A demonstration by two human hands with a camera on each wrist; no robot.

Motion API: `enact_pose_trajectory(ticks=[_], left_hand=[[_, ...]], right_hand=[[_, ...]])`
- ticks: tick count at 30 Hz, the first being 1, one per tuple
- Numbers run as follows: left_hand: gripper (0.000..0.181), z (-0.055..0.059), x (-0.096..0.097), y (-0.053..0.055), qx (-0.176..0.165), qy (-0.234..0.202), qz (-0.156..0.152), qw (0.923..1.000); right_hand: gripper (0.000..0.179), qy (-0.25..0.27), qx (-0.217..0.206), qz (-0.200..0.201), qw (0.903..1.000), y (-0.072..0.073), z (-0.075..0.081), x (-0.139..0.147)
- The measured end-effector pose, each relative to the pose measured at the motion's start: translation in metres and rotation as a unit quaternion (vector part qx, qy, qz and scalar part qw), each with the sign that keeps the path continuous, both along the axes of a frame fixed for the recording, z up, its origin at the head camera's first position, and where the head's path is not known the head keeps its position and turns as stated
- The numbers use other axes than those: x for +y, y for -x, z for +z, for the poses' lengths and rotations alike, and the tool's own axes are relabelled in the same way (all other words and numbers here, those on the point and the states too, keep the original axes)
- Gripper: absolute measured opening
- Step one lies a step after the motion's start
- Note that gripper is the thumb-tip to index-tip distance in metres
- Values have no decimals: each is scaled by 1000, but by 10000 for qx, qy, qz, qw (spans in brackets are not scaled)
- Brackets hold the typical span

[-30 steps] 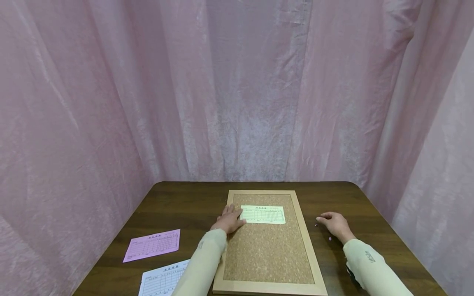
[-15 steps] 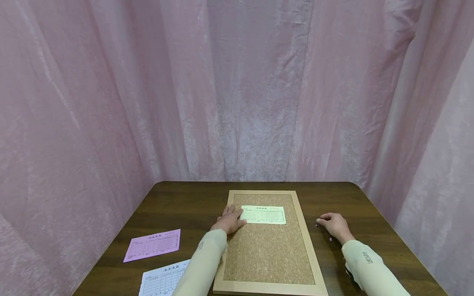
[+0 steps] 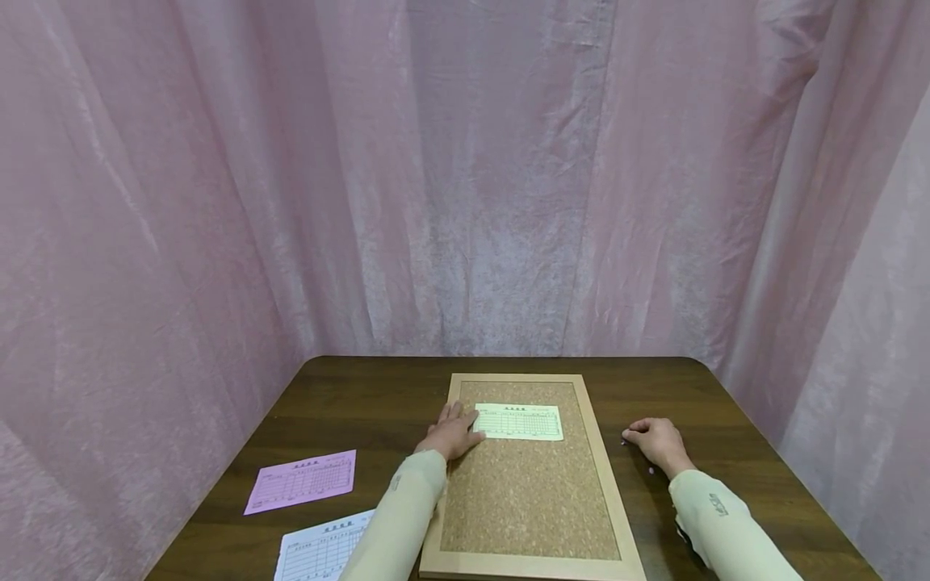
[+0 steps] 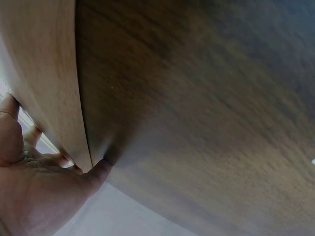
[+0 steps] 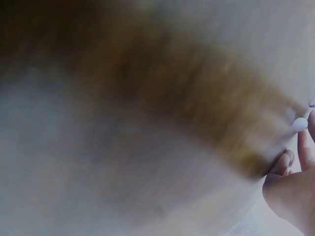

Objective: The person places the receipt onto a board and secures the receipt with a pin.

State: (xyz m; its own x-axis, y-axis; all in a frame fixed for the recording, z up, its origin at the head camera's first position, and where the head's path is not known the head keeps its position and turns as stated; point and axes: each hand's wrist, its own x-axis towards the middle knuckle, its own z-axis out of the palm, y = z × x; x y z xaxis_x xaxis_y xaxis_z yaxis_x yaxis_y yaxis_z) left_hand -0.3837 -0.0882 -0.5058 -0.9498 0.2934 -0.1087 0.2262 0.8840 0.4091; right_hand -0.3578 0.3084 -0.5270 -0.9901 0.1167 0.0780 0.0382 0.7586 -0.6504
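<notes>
My left hand (image 3: 449, 434) lies spread across the left edge of the cork board (image 3: 529, 492). Its thumb and index finger touch the left end of a pale green printed slip (image 3: 519, 422) on the cork. One finger reaches down to the table beside the wooden frame (image 4: 54, 64) in the left wrist view. To the right of the board, my right hand (image 3: 657, 444) is low over the table. Its fingertips pinch what looks like a small pale pushpin (image 5: 299, 124), partly hidden and blurred. Two tiny purple pieces (image 3: 651, 470) lie by this hand.
A pink printed slip (image 3: 301, 482) and a white printed slip (image 3: 320, 550) lie on the dark wooden table (image 3: 378, 387), left of the board. The left sleeve (image 3: 395, 520) covers part of the white one. Pink curtains (image 3: 472, 177) hang behind and at both sides.
The right fingertips have drawn slightly closer together at about the same spot. The left hand stays on the board and slip. The head view has shifted very slightly.
</notes>
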Motion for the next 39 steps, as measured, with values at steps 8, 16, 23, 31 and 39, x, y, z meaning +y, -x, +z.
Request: enact_pose_trajectory(ticks=[8,16,23,31,39], left_hand=[[57,3,1,-3,-15,15,6,10000],[59,2,0,-1,-70,7,9,10000],[59,0,-1,0,-73,-33,3,10000],[59,2,0,-1,-99,-93,42,9999],[59,0,0,0,-123,-127,84,9998]], right_hand=[[26,-98,15,-81,9999,0,1,-2],[26,-133,32,-152,9998,0,4,-3],[23,-264,202,-148,9993,2,1,-4],[22,-270,186,-145,9994,2,4,-6],[22,-255,84,-167,9995,4,3,-5]])
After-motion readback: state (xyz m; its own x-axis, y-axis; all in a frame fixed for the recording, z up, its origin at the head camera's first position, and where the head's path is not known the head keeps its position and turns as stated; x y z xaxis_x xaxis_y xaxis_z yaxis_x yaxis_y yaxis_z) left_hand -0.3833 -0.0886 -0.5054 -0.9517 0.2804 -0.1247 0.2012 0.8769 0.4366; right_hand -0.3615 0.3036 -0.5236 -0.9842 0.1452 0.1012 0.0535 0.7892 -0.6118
